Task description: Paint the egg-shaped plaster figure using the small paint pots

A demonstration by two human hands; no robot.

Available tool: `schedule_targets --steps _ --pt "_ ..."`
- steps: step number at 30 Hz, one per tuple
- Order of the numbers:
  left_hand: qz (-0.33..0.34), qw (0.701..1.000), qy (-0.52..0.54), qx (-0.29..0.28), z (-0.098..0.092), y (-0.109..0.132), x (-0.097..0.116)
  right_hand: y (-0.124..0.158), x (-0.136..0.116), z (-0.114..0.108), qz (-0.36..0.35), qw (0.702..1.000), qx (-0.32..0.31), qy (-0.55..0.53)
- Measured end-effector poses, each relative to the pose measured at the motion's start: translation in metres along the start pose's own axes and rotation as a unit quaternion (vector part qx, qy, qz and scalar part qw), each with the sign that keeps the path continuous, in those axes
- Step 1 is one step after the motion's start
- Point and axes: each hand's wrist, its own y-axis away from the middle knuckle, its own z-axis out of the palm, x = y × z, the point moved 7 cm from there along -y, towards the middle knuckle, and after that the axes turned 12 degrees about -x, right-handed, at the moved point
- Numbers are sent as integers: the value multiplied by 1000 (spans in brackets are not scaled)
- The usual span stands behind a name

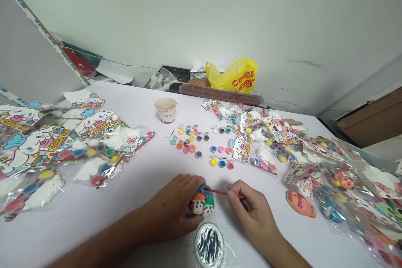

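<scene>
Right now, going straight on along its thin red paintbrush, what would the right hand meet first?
Probably the small blue, orange and green figurine held by the left hand, though exact depth is unclear.

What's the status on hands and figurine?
Left hand gripping painted figurine. Right hand holding red brush, tip at figurine. Round silver-rimmed piece close by, apparently not blocking.

Your bare left hand and bare right hand join 2 bare forearms, the left forearm and the right forearm, each uncovered as far as the view's lower edge. 1 small, round, dark spot marks the back of your left hand; fingernail details are too small to make out.
</scene>
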Motion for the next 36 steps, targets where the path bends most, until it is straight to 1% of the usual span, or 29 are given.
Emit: schedule_targets --steps 2,6,13,20,30,34,36 --pt "0 1000 -1 2 0 0 -1 0 1 0 3 1000 -1 2" --pt "2 1000 -1 1 -1 -1 0 0 1 -2 -1 1000 17 5" --pt "2 1000 0 2 0 0 1 0 0 -2 0 1000 14 2" --pt "-2 1000 -5 -1 -1 -1 0 -1 1 -3 -3 1000 -13 17" --pt "-3 1000 -5 1 -1 0 0 -1 0 -2 0 1000 16 8" --pt "0 1000 -3 1 -1 0 1 -1 -1 -1 8 1000 7 10" --pt "-1 1000 -4 0 0 0 1 -1 0 -1 12 1000 11 10"
